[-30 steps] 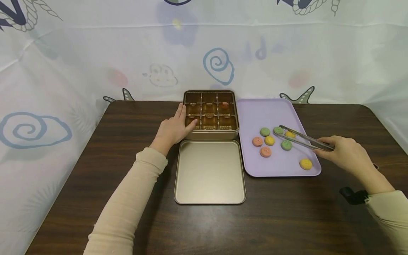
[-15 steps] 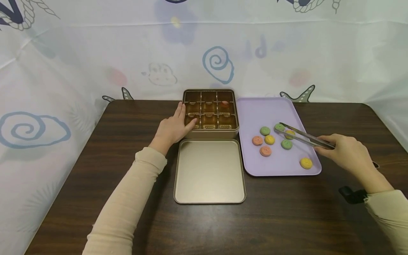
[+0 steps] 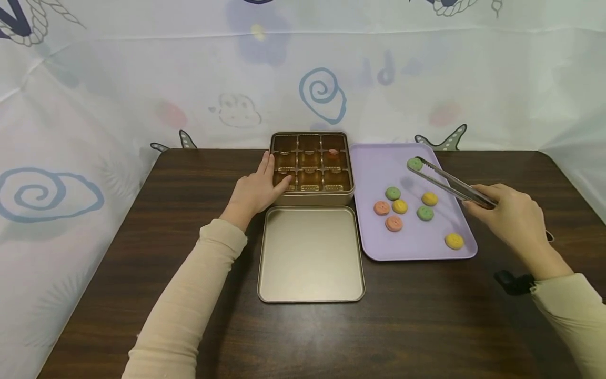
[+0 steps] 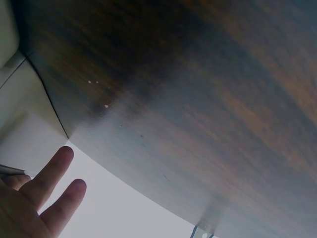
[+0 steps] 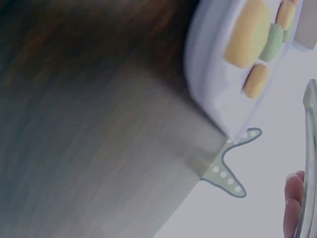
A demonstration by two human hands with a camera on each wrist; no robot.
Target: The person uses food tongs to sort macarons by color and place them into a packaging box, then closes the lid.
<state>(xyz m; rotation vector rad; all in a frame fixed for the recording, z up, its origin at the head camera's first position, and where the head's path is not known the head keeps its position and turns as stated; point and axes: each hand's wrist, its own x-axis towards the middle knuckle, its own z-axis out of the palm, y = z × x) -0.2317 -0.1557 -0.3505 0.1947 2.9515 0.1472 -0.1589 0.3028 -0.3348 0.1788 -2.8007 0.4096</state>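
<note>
My right hand [image 3: 513, 218] grips metal tongs [image 3: 456, 187], also in the right wrist view, whose tips pinch a green round cookie [image 3: 414, 164] raised over the purple tray [image 3: 379, 163]. A faint shadow shows on the tray below it. My left hand [image 3: 255, 190] rests against the left side of a gold tin [image 3: 314, 199], fingers extended along its wall and thumb over the rim. The tin holds a divided insert with a pink cookie [image 3: 333, 152] in its right column. Two straight fingers of the left hand [image 4: 57, 193] appear in the left wrist view.
On the tray lie two more green cookies [image 3: 425, 213], two pink ones [image 3: 394, 223] and several yellow ones [image 3: 454, 241]. A flat gold lid [image 3: 311, 255] sits in front of the tin. Behind the dark wooden table [image 3: 199, 316] hangs a patterned white cloth [image 3: 142, 79].
The tongs have lifted the green cookie off the tray and moved it toward the back. My right hand has shifted slightly back with them. My left hand keeps its place at the tin.
</note>
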